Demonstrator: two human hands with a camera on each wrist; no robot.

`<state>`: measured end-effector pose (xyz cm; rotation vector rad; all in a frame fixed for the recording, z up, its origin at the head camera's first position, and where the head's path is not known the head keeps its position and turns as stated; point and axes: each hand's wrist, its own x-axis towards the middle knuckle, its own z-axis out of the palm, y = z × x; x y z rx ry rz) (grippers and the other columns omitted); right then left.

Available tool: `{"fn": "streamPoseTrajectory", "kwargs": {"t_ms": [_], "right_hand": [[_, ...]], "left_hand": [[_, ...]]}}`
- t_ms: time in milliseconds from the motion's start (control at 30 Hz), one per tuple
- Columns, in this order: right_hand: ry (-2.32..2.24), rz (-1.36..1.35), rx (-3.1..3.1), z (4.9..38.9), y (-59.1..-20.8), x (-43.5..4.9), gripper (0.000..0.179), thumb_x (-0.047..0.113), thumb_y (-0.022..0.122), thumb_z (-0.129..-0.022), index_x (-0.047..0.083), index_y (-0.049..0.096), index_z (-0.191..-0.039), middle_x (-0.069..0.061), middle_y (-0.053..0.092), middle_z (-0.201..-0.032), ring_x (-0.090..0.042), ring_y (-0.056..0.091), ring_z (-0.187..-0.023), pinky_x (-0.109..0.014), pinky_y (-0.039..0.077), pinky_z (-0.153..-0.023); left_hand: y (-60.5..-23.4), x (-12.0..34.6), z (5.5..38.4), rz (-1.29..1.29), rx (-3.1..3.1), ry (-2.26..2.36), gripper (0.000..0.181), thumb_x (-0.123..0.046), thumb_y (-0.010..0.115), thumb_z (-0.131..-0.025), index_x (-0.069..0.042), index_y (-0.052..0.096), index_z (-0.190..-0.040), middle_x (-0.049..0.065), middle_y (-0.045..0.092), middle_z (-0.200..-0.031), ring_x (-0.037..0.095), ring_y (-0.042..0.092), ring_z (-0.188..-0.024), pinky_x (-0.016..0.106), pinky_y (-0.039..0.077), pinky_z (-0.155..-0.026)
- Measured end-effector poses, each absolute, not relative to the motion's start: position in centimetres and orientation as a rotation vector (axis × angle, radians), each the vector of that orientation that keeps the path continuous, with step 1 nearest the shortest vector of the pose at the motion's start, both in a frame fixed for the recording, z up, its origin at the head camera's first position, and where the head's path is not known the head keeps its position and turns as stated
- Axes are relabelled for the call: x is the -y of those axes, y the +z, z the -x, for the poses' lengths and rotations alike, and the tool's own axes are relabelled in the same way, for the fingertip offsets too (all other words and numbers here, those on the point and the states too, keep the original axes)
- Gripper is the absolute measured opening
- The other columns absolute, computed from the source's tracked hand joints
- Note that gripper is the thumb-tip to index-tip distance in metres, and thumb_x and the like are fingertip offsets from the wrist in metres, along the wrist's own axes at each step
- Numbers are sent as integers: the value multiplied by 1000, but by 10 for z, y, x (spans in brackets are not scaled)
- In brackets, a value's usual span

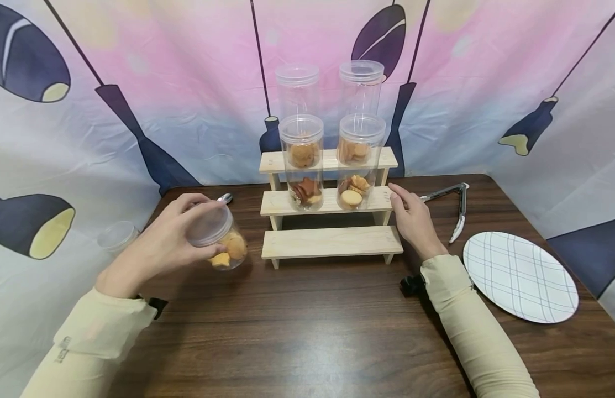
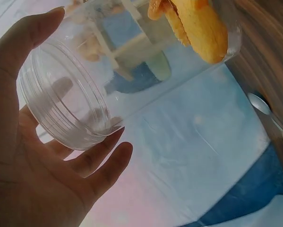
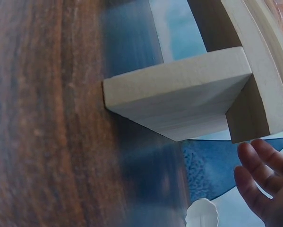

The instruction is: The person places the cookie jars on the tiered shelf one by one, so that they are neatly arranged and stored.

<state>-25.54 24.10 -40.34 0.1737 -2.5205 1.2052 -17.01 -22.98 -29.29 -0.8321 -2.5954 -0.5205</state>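
A clear plastic jar (image 1: pixel 229 243) with yellow cookies near its bottom is tilted at the left. My left hand (image 1: pixel 170 232) grips it around the lid, also seen in the left wrist view, where fingers and thumb reach round the lidded end (image 2: pixel 61 94). Whether its base touches the table cannot be told. A three-step wooden stand (image 1: pixel 332 243) bears several lidded cookie jars (image 1: pixel 305 166) on its upper two steps. At the stand's right end is my right hand (image 1: pixel 414 218), its fingers loosely extended at the middle step's edge; the right wrist view shows the fingertips beside the wood (image 3: pixel 261 109).
A white plate with a grid pattern (image 1: pixel 521 276) lies at the right, with tongs (image 1: pixel 460 207) behind it. A spoon (image 1: pixel 225 198) lies behind the left hand. Another clear container (image 1: pixel 117 236) stands at the far left. A printed cloth (image 1: pixel 203 110) hangs behind the table.
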Motion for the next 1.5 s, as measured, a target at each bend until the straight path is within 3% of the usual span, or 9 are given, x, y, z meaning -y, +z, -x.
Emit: {"fn": "streamPoseTrajectory", "kwargs": {"t_ms": [567,900,1233,1500], "right_hand": [[1197,-175,2512,257,-405,-243,52,48,35,-106,24,47,-151,-17,58,-125,-36,56,-113,-57,44,-95],[1208,-170,2508,256,-403,-241,52,47,36,-106,21,48,-150,-18,58,-126,-36,57,-113,-56,45,-95],[1197,-188,2493,257,-401,-240,51,45,37,-107,20,49,-150,-18,58,-126,-35,58,-112,-54,46,-95],[1179,-179,2514,255,-401,-240,50,44,36,-107,21,48,-150,-18,59,-122,-36,58,-111,-55,46,-94]], "left_hand": [[-282,170,192,1046,2579,-548,72,-32,87,-73,-19,60,-138,12,50,-132,32,51,-112,44,54,-77],[-278,131,203,1127,2697,-492,72,-37,85,-77,-24,56,-142,10,48,-137,32,46,-122,51,48,-91],[-282,114,209,1236,2641,-514,73,-37,86,-75,-24,58,-140,7,50,-133,28,47,-119,46,49,-91],[-288,102,213,1296,2618,-461,76,-38,87,-73,-23,57,-142,11,50,-136,33,50,-117,47,49,-91]]}}
